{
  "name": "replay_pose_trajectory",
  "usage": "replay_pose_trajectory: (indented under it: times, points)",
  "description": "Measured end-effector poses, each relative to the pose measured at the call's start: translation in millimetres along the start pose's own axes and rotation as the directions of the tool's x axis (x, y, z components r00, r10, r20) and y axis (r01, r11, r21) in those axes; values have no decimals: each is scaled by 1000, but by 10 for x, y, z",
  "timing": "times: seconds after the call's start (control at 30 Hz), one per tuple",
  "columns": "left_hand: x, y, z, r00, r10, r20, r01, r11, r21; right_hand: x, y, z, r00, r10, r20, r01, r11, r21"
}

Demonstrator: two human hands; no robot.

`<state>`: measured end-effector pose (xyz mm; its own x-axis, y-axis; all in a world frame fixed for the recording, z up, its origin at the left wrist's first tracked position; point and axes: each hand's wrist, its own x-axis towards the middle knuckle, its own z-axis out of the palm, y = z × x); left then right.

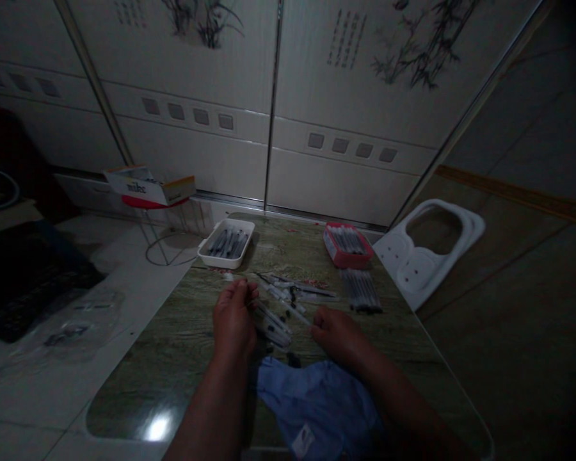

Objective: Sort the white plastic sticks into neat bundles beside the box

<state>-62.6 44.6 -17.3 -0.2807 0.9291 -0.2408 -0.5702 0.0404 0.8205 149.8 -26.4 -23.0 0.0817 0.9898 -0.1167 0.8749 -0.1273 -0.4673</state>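
My right hand (pixel 338 331) is closed on one end of a translucent pen barrel (pixel 298 314), which points up and left across the loose parts. To the left, my left hand (pixel 233 314) is closed in a pinch, and whatever is between its fingertips is too dim to make out. Between the hands lies a pile of clear pen barrels (pixel 274 331) with small black caps among them. Behind these, more thin pen parts (pixel 312 291) are spread over the tabletop. A row of pens (pixel 361 291) lies side by side beyond my right hand.
At the table's (pixel 173 358) back left stands a white tray (pixel 203 255) of pens or refills; at the back right, a pink box (pixel 350 259) of pens. Blue cloth (pixel 317 400) lies at the front edge. A white plastic chair (pixel 403 256) and a red stool (pixel 144 203) with a carton flank the table.
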Motion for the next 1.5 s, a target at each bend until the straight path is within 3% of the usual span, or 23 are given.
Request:
replay_pose_trajectory:
  times: [0.17, 0.27, 0.43, 0.53, 0.63, 0.73, 0.8, 0.97, 1.17, 1.37, 1.5]
  points:
    - [-37, -37, 14, 992, -54, 114, 42, 993, 107, 20, -5, -2, 999, -33, -37, 40, 978, 205]
    - [-97, -39, 44, 966, -124, 228, 80, 978, 194, 13, -93, -53, 994, -100, -50, 112, 926, 361]
    - [-212, -28, 69, 847, -272, 457, 118, 934, 337, -4, -307, -124, 980, -191, -58, 196, 865, 462]
    - [-231, -27, 59, 804, -304, 510, 111, 921, 373, 14, -382, -124, 976, -211, -51, 209, 852, 480]
    - [-177, -26, 43, 854, -247, 457, 124, 951, 282, 40, -389, -102, 978, -199, -62, 203, 844, 496]
    - [-78, -23, 19, 956, -101, 275, 68, 990, 125, 38, -368, -64, 972, -231, -37, 224, 870, 439]
    - [-21, -21, 1, 988, -20, 151, 14, 999, 45, 18, -365, -28, 961, -274, 29, 244, 897, 369]
    - [20, -14, -27, 998, 19, 52, -18, 1000, -19, -11, -396, 53, 942, -291, 166, 255, 945, 206]
    - [2, 22, -9, 1000, 14, -4, -14, 998, -66, 57, -460, 32, 980, -183, 77, 187, 982, -37]
    - [38, 33, -31, 998, 28, -59, -36, 991, -130, 172, -707, 41, 970, -235, 59, 240, 966, -93]
    - [72, 35, -60, 995, 9, -97, -25, 987, -156, 278, -899, 52, 966, -235, 110, 251, 954, -166]
